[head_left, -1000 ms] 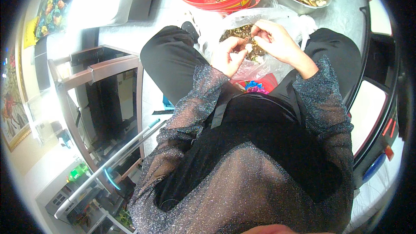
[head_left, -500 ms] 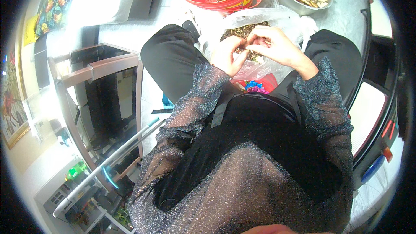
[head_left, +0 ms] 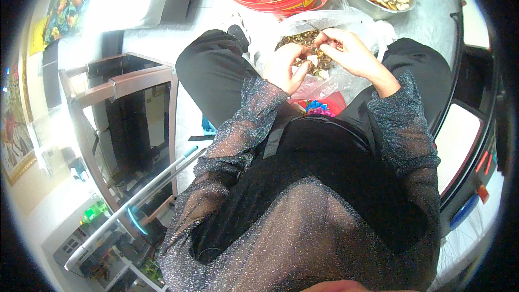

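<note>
Both of my hands are over an open clear plastic bag (head_left: 351, 20), which holds a heap of brown and pale scraps (head_left: 297, 39). My left hand (head_left: 286, 67) pinches a small pale piece (head_left: 312, 59) at its fingertips. Just right of it, my right hand (head_left: 350, 54) is closed, with thumb and fingers together. A thin dark sliver shows near its fingertips, too small to name. The two hands are slightly apart. Beyond the bag are a red bucket (head_left: 265, 6) with some brown and pale bits inside, and a metal bowl (head_left: 381, 13) full of pale and orange-brown pieces.
My bent knees in black trousers (head_left: 211, 70) flank the bag. A brown-framed stool (head_left: 121, 84) stands at the left, with a long pale pole (head_left: 130, 208) slanting beside it. Black furniture (head_left: 467, 108) lines the right side. A blue flower pattern (head_left: 316, 106) shows below the bag.
My right hand has moved a little right and away from my left hand, opening a gap between them. The pale piece at my left fingertips now shows. The containers have stayed put.
</note>
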The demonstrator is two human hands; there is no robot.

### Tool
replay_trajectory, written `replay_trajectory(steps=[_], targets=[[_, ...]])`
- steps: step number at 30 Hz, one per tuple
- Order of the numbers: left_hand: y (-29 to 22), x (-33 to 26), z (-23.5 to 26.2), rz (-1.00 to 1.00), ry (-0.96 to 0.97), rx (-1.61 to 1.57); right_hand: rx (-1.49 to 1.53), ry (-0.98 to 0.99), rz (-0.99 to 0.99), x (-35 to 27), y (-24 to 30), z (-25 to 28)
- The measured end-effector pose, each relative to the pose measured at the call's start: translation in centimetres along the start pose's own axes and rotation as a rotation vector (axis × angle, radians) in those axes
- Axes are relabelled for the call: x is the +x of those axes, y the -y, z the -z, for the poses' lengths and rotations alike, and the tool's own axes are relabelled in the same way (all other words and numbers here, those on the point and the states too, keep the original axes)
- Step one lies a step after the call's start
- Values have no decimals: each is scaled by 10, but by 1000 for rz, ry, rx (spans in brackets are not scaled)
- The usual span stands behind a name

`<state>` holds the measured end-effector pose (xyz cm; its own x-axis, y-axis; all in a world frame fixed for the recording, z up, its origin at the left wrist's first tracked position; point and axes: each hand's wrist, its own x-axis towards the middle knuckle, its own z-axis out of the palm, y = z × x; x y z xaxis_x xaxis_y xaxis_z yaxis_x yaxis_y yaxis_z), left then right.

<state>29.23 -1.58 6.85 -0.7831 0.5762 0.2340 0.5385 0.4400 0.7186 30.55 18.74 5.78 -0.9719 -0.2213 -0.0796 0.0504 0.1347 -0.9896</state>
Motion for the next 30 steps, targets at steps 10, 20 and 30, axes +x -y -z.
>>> replay_trajectory(steps=[10,20,30], targets=[[3,1,1,-36,3,68,-16,196,-99,-2,15,4],[2,2,2,153,60,-173,214,219,-233,-3,22,2],[10,-2,-6,522,16,-1050,278,155,-319,-3,25,4]])
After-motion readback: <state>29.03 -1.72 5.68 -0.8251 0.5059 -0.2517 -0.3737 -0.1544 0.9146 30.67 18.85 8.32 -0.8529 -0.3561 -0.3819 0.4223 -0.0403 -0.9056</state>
